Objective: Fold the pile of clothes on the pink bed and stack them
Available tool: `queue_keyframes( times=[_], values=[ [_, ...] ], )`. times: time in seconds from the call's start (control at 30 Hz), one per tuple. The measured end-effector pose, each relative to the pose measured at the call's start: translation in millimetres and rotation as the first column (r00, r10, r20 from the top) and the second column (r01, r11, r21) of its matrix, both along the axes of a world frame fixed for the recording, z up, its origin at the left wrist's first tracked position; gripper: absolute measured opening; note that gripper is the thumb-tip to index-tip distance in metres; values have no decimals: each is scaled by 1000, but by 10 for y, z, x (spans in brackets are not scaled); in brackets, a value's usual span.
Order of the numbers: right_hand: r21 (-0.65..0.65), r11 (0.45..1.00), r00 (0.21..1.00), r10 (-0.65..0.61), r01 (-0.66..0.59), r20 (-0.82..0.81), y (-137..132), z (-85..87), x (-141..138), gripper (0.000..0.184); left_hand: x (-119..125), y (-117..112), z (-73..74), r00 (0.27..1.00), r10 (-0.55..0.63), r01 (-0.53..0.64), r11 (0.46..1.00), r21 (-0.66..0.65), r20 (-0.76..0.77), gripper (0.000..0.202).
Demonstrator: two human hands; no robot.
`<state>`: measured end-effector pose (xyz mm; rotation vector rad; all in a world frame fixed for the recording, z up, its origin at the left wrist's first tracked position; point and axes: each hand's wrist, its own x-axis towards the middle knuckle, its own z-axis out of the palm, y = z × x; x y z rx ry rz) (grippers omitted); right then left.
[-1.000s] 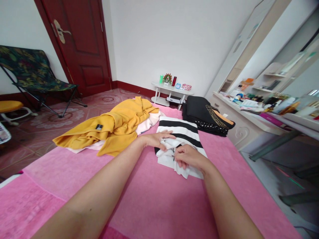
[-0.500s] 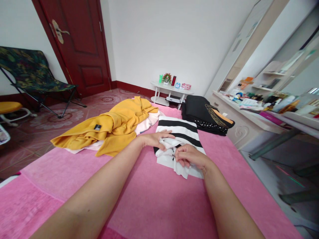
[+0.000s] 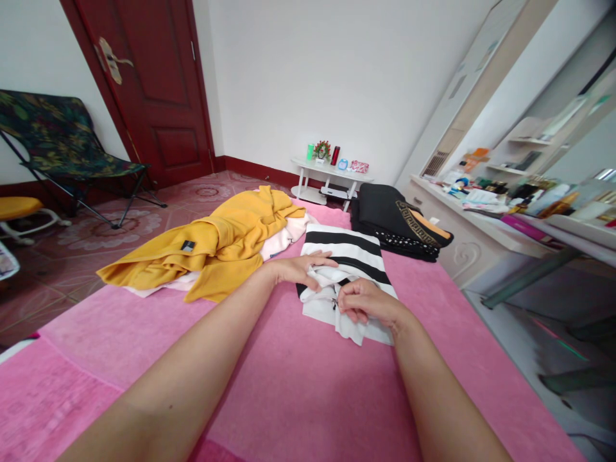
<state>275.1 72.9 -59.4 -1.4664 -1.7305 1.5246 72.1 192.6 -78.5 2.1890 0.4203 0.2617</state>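
A black-and-white striped garment (image 3: 347, 253) lies partly folded on the pink bedspread (image 3: 298, 385) in front of me. My left hand (image 3: 301, 268) rests on its near left part, fingers closed on a bunched white fold. My right hand (image 3: 364, 301) pinches the white fabric at the garment's near edge, fingers curled. The two hands sit close together over the same fold.
A yellow garment (image 3: 216, 240) lies spread on the bed's left over a pale pink one (image 3: 289, 236). A folded black garment with gold trim (image 3: 397, 221) sits at the far right. A dresser with clutter (image 3: 500, 205) runs along the right. A folding chair (image 3: 62, 144) and small white table (image 3: 332, 174) stand on the floor.
Almost nothing has changed. My right hand shifted slightly up and left on the white fold, and the view drifted a little.
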Motion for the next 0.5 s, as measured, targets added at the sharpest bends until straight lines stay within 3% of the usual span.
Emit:
queue_keyframes(
  times=[0.17,0.37,0.5],
  values=[
    [-5,1000,1000,4,-4,2,3,1,10,14,-2,3,-15,1000,4,-4,1000,-14,3,79],
    [-50,991,987,115,-121,-111,-34,11,-8,16,-12,27,-60,999,2,-1,1000,-23,37,77],
    [-58,994,990,88,-95,-114,-34,4,-35,15,-14,25,-51,999,2,-1,1000,-15,39,76]
  ],
)
